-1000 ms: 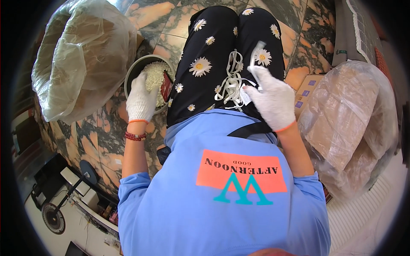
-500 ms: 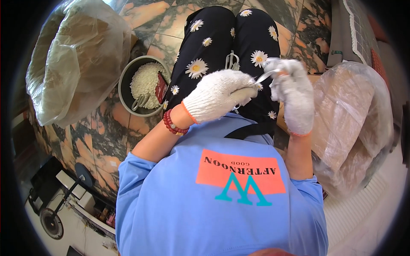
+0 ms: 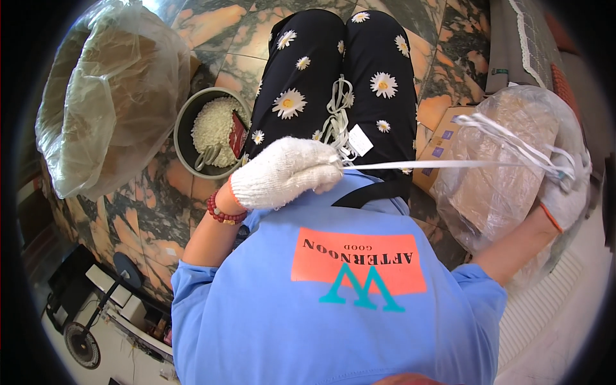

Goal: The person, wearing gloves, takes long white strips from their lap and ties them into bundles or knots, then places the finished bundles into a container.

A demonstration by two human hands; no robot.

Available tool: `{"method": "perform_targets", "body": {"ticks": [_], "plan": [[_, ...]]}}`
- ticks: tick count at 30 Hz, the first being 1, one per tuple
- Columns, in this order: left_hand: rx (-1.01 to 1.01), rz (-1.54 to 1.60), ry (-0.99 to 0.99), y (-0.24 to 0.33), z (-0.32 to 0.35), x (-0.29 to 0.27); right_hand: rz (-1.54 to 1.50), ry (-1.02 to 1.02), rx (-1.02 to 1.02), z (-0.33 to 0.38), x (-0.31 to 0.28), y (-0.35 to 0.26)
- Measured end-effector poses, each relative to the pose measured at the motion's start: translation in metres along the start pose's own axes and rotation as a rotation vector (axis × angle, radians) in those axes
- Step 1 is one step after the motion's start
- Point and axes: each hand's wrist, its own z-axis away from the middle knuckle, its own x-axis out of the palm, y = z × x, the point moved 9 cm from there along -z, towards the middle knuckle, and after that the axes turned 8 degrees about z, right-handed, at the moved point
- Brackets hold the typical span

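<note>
My left hand (image 3: pixel 287 173), in a white knitted glove with an orange cuff, is closed on one end of a flat white cord (image 3: pixel 436 164). The cord runs taut and nearly level across to my right hand (image 3: pixel 568 196). That hand, gloved too and slightly blurred, grips the cord, with a looped bundle of white strands (image 3: pixel 507 131) fanning out from it over a plastic-lined box. On my lap lies a tangle of pale cords (image 3: pixel 338 115), just beyond the left fingers, with a small white tag (image 3: pixel 360 140) beside it.
A round grey pot (image 3: pixel 181 144) of white pellets stands left of my legs, with a dark red piece and looped cords inside. A large clear plastic bag (image 3: pixel 109 109) stands farther left. At right is a cardboard box (image 3: pixel 443 138) with clear plastic (image 3: pixel 500 167). The floor is marbled tile.
My right hand has swung far right and slightly nearer, drawing the cord out long. My left hand has shifted left and a little nearer. The cord tangle and tag on my lap are now uncovered.
</note>
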Motion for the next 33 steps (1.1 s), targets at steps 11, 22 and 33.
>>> {"method": "perform_targets", "body": {"ticks": [11, 22, 33], "plan": [[-0.226, 0.211, 0.235, -0.038, 0.040, -0.037, 2.272, 0.817, -0.478, -0.105, -0.312, -0.238], [-0.522, -0.082, 0.930, -0.137, 0.135, -0.152, 2.117, -0.569, -0.294, 0.006, -0.163, -0.015], [-0.187, -0.696, 1.012, -0.043, 0.076, -0.104, 2.003, -0.556, -0.262, 0.146, 0.111, 0.068]]}}
